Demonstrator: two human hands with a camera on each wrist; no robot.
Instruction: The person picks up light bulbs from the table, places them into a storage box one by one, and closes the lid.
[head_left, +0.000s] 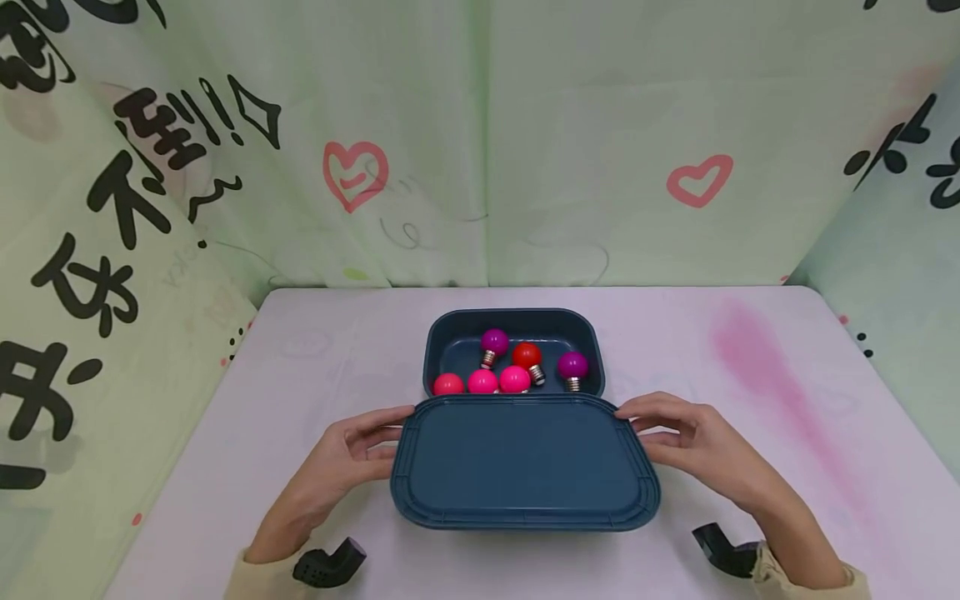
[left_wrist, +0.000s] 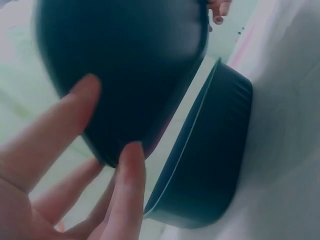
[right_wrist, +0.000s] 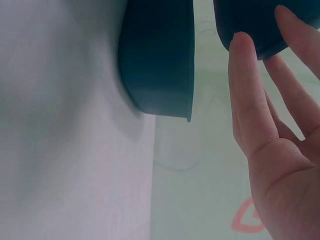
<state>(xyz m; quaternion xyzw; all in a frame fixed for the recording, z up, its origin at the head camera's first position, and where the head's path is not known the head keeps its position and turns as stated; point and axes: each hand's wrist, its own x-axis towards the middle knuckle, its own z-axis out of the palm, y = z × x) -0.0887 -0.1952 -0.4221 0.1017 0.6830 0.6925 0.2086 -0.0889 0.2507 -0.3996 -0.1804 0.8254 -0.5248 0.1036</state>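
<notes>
Both hands hold a dark blue lid (head_left: 525,462) by its short ends, level with the near side of a matching box (head_left: 444,346). My left hand (head_left: 341,462) pinches the left end between thumb and fingers. At the other end my right hand (head_left: 701,437) grips the rim the same way. Both wrist views show a gap between the raised lid (left_wrist: 125,65) and the box (right_wrist: 157,60). Inside the box lie several small colored bulbs: purple bulbs (head_left: 494,342), a red bulb (head_left: 527,356) and pink bulbs (head_left: 515,380). The lid hides the box's near wall.
The box stands on a pale table (head_left: 337,350) with a pink smear (head_left: 757,350) on its right. A light green curtain (head_left: 570,167) with black writing and hearts hangs behind and at the sides. Black wrist devices (head_left: 330,564) sit at both sleeves.
</notes>
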